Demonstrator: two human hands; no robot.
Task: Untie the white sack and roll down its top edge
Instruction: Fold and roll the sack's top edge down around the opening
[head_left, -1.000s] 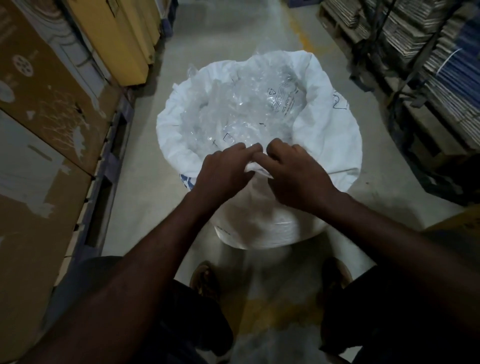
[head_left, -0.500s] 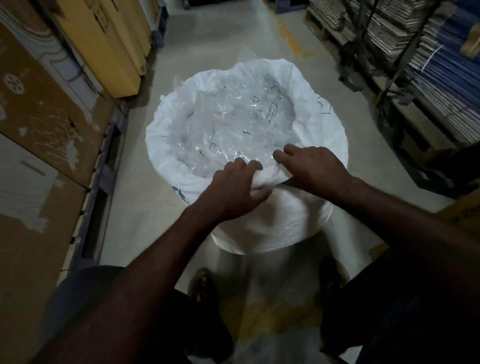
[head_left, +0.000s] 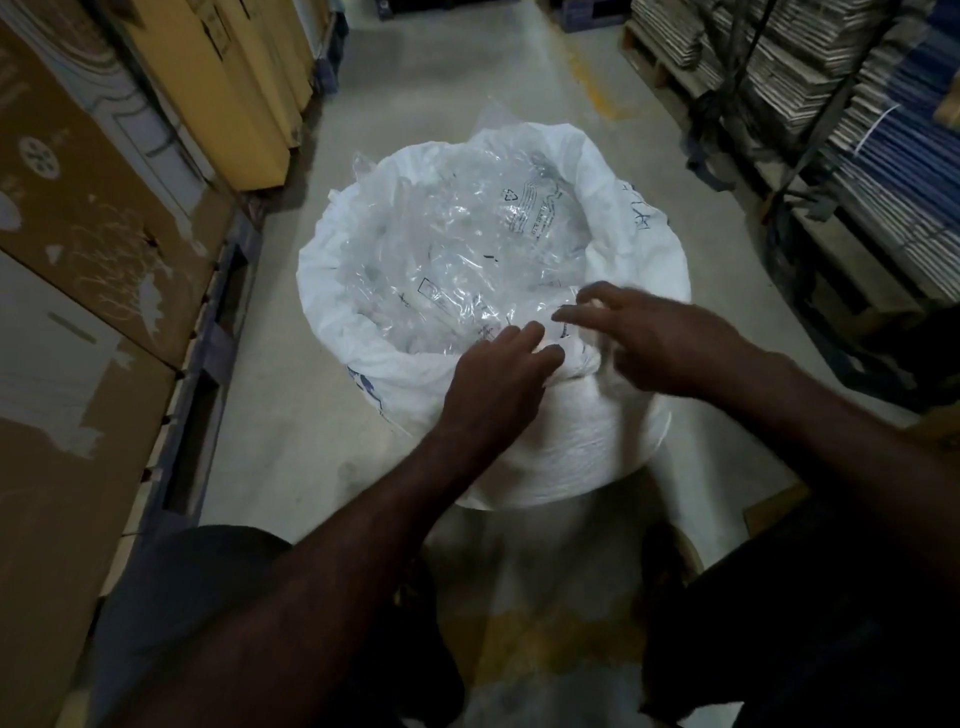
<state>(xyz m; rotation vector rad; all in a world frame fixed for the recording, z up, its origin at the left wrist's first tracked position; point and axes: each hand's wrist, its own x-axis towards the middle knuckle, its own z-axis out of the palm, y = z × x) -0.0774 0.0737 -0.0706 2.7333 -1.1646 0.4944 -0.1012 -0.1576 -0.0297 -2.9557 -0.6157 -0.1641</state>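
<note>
A person bends over a white sack (head_left: 582, 441) standing open on the concrete floor (head_left: 291, 441) of a warehouse aisle, its top edge already turned outward into a thick rolled rim. The left hand (head_left: 498, 379) grips the near part of that rim, fingers curled over the bunched white fabric. The right hand (head_left: 660, 338), blurred, sits just to its right over the same stretch of rim, fingers extended toward the middle; whether it holds the fabric cannot be told. Crumpled clear plastic (head_left: 457, 249) with printed markings fills the sack's mouth. Tall cardboard cartons (head_left: 88, 218) line the left side of the aisle, and stacked flat board on pallets (head_left: 810, 104) stands at the right.
</note>
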